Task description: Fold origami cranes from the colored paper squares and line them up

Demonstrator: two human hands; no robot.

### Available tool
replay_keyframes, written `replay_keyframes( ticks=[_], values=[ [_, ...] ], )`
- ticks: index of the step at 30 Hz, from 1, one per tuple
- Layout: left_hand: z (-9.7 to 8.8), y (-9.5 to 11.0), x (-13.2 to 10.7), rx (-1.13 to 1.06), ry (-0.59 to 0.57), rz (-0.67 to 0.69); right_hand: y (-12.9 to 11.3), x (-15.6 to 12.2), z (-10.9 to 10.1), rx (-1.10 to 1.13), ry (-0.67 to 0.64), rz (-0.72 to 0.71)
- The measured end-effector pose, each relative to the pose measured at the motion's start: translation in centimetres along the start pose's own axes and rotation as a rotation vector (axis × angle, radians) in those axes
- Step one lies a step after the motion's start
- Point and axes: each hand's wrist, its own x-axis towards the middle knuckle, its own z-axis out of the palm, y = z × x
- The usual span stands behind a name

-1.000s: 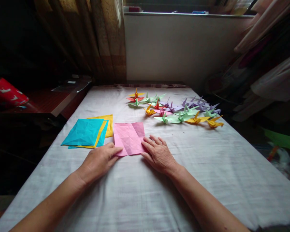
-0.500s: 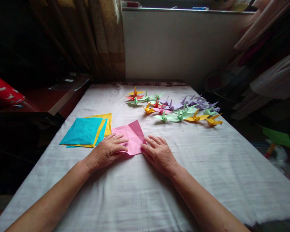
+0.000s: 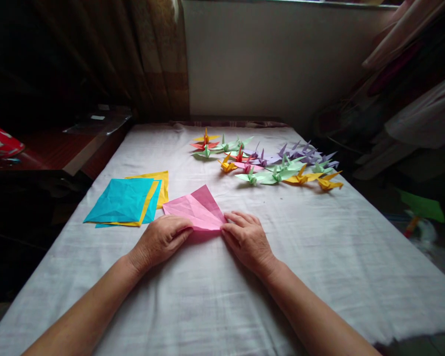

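A creased sheet of pink origami paper [image 3: 193, 210] lies in front of me, its near edge slightly raised and a darker pink part at its far corner. My left hand [image 3: 165, 237] is closed, pinching the near edge between thumb and fingers. At the right corner of the sheet, my right hand [image 3: 246, 240] grips the paper with thumb and index finger, the other fingers curled beside it. Left of the pink sheet rests a stack of blue paper [image 3: 120, 200] interleaved with yellow paper [image 3: 163, 185].
Several folded paper cranes [image 3: 278, 173] in yellow, green, purple, red and pink stand at the back right of the white-covered table [image 3: 193, 306]. A dark side table [image 3: 59, 158] with a red patterned object [image 3: 2, 141] is on the left. Cloth [image 3: 426, 118] hangs at right.
My left hand has drawn back from lying over the pink paper to pinching its near edge, which is now lifted. The right hand stays at the corner. The view has tilted down slightly.
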Motion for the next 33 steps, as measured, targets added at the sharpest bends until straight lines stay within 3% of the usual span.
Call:
replay_keyframes(
  ticks=[6, 12, 19, 25, 29, 33],
  values=[
    [0.9, -0.2, -0.5, -0.025, 0.102, -0.266, -0.5, 0.1, 0.0, 0.080, -0.023, 0.150],
    [1.2, -0.2, -0.6, 0.092, 0.115, -0.354, -0.8, 0.4, 0.0, 0.091, -0.039, 0.220],
    [1.9, -0.5, -1.1, 0.386, 0.124, -0.269, -1.1, 0.6, 0.1, 0.101, -0.054, 0.254],
    [1.8, -0.1, -0.8, 0.482, 0.162, -0.218, -1.3, 0.7, 0.2, 0.062, -0.052, 0.264],
    [1.8, 1.4, -0.5, 0.462, 0.169, -0.017, -1.3, 0.9, 0.2, 0.044, -0.061, 0.265],
    [2.7, 2.9, -0.7, 0.342, 0.061, 0.157, -1.3, 0.8, 0.2, 0.038, -0.039, 0.255]
  ],
)
